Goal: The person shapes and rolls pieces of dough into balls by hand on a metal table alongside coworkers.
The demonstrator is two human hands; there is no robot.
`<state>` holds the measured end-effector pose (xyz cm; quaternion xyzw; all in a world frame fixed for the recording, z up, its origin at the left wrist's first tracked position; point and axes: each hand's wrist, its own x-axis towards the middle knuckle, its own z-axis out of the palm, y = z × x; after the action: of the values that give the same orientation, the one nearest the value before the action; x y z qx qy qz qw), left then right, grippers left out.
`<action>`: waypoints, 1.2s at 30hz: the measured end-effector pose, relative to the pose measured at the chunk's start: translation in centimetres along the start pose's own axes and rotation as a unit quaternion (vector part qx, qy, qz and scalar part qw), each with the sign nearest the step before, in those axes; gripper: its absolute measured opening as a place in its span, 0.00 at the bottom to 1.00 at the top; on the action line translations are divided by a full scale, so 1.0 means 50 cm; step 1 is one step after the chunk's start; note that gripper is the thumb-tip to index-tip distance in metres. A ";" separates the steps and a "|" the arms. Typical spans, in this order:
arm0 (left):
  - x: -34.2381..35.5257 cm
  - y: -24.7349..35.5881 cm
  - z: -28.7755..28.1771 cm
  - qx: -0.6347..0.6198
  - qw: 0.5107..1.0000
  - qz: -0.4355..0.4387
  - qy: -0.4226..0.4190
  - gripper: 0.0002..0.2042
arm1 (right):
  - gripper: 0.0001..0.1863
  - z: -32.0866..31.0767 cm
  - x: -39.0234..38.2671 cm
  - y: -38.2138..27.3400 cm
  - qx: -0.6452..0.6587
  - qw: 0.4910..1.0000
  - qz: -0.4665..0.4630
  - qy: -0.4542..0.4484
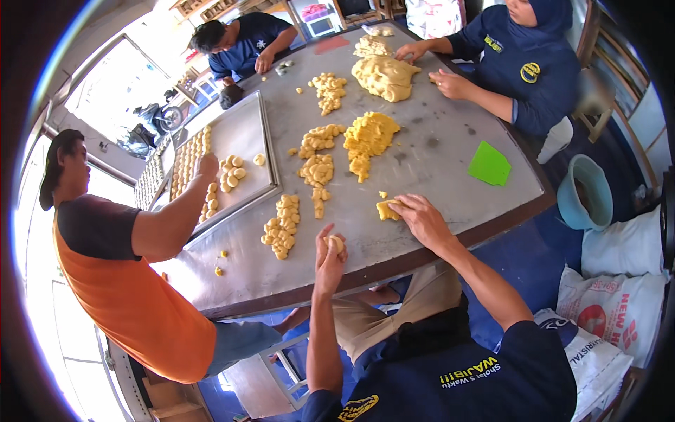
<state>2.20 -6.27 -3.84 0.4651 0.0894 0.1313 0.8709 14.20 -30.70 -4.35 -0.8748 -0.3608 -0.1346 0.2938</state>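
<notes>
My left hand [328, 257] is closed around a small pale dough piece [335, 245] at the table's near edge. My right hand [422, 218] grips a yellow lump [387, 209] resting on the steel table [450, 176]. Beyond it lies a large mound of yellow paste [369, 137], with a small crumb just above the lump. Clusters of pale dough pieces [281, 228] lie to the left and farther up the middle [315, 169]. A green plastic scraper [490, 163] lies at the right.
A worker in orange [119, 281] reaches over a tray of dough balls [246, 183] at left. Two more workers sit at the far left [242, 46] and far right [524, 77], the latter beside big dough [385, 77]. A blue basin [583, 190] and sacks [608, 309] stand at right.
</notes>
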 end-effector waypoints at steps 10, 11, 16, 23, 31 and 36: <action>0.016 -0.002 -0.006 0.616 0.752 0.206 -0.114 0.11 | 0.30 0.059 0.058 0.009 -0.040 0.996 0.072 0.017; 0.021 0.005 0.008 0.684 0.681 0.235 -0.114 0.12 | 0.30 0.058 0.052 0.013 -0.039 0.997 0.071 0.015; 0.015 0.034 0.007 0.694 0.706 0.144 -0.006 0.12 | 0.29 -0.008 0.078 -0.023 0.129 0.978 0.162 0.013; 0.082 0.071 0.002 0.587 0.806 0.074 -0.010 0.14 | 0.27 0.058 0.123 0.037 -0.033 0.988 0.141 -0.052; 0.175 -0.009 0.012 0.768 0.599 0.206 0.097 0.14 | 0.22 0.117 0.135 -0.066 -0.251 0.961 -0.020 -0.111; 0.063 0.023 -0.022 0.763 0.611 0.211 -0.021 0.14 | 0.28 0.052 0.076 0.002 -0.057 0.997 -0.033 -0.047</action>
<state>4.70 -3.82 -3.60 0.9700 0.0388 0.1858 0.1518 17.01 -27.08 -4.75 -0.8832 -0.3949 -0.1233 0.2210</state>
